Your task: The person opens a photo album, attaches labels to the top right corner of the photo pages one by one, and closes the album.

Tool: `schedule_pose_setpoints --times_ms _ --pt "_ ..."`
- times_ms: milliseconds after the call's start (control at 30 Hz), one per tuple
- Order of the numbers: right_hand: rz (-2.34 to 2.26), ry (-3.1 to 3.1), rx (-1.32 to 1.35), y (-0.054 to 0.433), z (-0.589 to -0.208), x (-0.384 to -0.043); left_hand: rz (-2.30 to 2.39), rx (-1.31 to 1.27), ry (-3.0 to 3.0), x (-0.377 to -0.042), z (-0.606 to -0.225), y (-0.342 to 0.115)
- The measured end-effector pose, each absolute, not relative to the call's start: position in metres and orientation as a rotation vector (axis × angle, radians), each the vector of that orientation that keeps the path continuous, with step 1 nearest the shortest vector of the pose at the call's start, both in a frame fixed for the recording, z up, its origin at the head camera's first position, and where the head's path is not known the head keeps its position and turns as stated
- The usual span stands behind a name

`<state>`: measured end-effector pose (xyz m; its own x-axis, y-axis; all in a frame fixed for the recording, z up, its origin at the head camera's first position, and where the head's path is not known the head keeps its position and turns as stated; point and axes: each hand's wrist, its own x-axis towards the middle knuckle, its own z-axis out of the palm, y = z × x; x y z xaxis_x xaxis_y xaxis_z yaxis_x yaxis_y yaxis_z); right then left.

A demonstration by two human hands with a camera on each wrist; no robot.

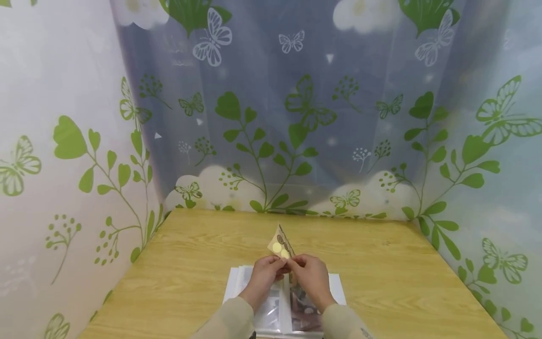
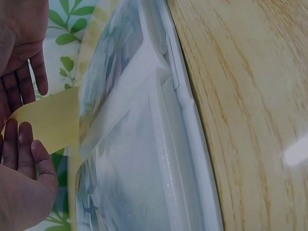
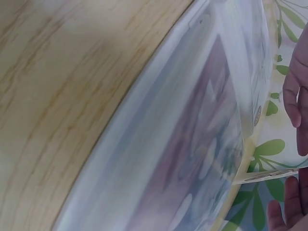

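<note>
A small tan card (image 1: 277,246) with pale yellow round spots and dark brown print stands upright above an album (image 1: 285,310). My left hand (image 1: 264,278) pinches its lower edge, and my right hand (image 1: 312,278) pinches the same edge beside it; the fingertips of both hands nearly meet. The album lies open under my wrists, with clear plastic pockets on both sides of a white middle strip. Dark pictures show in its right-hand pockets. From the left wrist, the card's plain yellowish back (image 2: 50,120) shows; the right wrist view catches the card (image 3: 272,176) almost edge-on.
The album rests on a light wood-grain table (image 1: 190,263), which reaches back to a printed curtain (image 1: 271,141) with green leaves and butterflies. Similar patterned curtains hang at the left (image 1: 38,117) and right (image 1: 512,165).
</note>
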<state>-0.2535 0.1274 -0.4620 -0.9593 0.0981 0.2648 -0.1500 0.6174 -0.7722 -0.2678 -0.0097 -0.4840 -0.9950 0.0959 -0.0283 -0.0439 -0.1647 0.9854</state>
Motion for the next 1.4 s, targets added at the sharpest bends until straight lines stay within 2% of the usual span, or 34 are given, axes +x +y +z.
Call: schedule_pose_setpoints --times_ms 767,1400 --pt "1.142 -2.57 0.036 0.12 -0.464 -0.253 2.282 0.092 2.023 -0.265 -0.482 -0.014" --pt "1.505 -2.451 -0.206 0.13 -0.465 -0.255 2.387 -0.026 1.963 -0.268 -0.482 -0.016"
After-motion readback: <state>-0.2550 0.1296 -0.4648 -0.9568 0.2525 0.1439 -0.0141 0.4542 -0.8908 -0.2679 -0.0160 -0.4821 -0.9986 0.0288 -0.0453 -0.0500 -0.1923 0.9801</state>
